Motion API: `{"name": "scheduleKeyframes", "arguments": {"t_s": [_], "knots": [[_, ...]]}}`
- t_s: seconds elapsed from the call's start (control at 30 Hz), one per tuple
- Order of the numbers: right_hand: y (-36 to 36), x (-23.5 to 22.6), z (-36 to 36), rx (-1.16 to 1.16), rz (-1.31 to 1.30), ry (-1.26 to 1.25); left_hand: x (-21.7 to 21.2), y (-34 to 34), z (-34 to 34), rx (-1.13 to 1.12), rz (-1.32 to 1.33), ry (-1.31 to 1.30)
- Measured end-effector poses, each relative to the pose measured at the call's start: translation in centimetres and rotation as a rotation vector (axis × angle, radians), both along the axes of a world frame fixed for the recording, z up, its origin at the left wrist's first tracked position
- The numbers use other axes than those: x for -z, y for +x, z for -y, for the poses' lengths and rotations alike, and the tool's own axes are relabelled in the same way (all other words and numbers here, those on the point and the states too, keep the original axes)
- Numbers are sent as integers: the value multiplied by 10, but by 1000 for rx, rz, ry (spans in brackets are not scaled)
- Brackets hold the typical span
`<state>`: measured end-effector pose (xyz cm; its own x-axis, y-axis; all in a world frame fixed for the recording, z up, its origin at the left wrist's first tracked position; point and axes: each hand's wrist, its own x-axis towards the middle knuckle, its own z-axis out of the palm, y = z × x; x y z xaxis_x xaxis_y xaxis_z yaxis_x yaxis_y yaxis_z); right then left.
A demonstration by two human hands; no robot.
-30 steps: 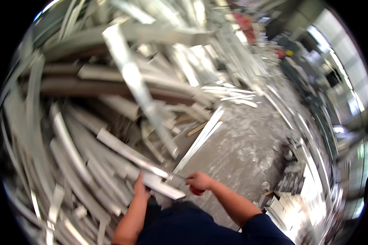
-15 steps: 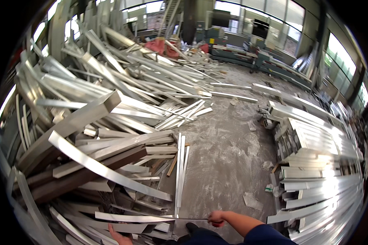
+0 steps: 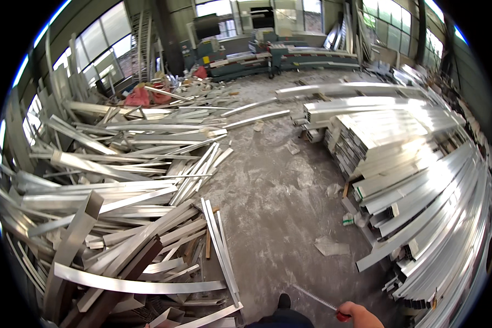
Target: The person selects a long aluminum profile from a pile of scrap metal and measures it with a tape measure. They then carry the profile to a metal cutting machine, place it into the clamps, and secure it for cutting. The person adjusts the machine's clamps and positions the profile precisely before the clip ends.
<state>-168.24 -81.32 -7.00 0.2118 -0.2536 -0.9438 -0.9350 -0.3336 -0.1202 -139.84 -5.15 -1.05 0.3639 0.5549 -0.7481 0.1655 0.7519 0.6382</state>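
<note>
My right hand (image 3: 358, 315) is closed around a red tape measure (image 3: 342, 316) at the lower edge. Its thin metal blade (image 3: 315, 298) sticks out up and to the left over the floor, its free end touching no profile. At the bottom left, only a sliver of my left hand (image 3: 147, 326) shows, beside the cut end of a silver aluminium profile (image 3: 168, 317); its fingers are hidden. Right of that sliver, another flat silver profile (image 3: 210, 317) slants up toward my dark shoe (image 3: 284, 300). A long curved-looking silver profile (image 3: 139, 285) lies across the heap above.
A jumbled heap of metal profiles (image 3: 120, 158) covers the left side. Stacked long profiles (image 3: 421, 191) fill the right, their ends jutting toward the grey concrete floor (image 3: 268, 218) between. Plastic scraps (image 3: 332, 247) lie there. Green machines (image 3: 240, 61) stand at the back.
My view has swung to the right. My right hand has moved right with the tape measure, and the blade has come away from the profile at the left. My left hand has nearly left the picture.
</note>
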Motion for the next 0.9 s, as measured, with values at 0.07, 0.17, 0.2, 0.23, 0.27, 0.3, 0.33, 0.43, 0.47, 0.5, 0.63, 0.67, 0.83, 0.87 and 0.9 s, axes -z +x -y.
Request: {"name": "scheduleKeyframes", "arguments": {"t_s": [0.07,0.17,0.2,0.23,0.27,0.3,0.33,0.43,0.47,0.5,0.63,0.67,0.83,0.87,0.9], "knots": [[-20,16,21,165,-73,29,-18,11,21,-28,-22,35],[-45,65,49,215,11,-69,-39,41,68,-47,-26,74],[-26,58,56,208,44,-127,-48,46,88,-67,-28,78],[-1,45,61,173,90,-116,-47,49,97,-104,-30,69],[14,40,68,150,134,-112,-42,62,112,-111,-21,90],[27,45,76,104,187,-94,-38,76,125,-120,-11,112],[43,52,85,67,241,-79,-29,96,136,-112,-49,109],[95,72,109,222,405,-68,5,145,174,-58,-143,120],[117,69,118,257,404,-38,15,156,187,-24,-161,142],[142,67,125,292,404,-7,24,167,201,9,-179,163],[235,52,180,268,370,-24,78,219,242,-10,-146,237],[256,47,195,310,353,-13,90,234,253,-14,-155,261],[317,47,272,288,141,-134,130,341,320,4,-112,409],[361,7,278,519,-37,-125,134,354,332,-6,-87,457],[370,-2,299,400,-82,-158,140,381,352,20,-66,460]]}}
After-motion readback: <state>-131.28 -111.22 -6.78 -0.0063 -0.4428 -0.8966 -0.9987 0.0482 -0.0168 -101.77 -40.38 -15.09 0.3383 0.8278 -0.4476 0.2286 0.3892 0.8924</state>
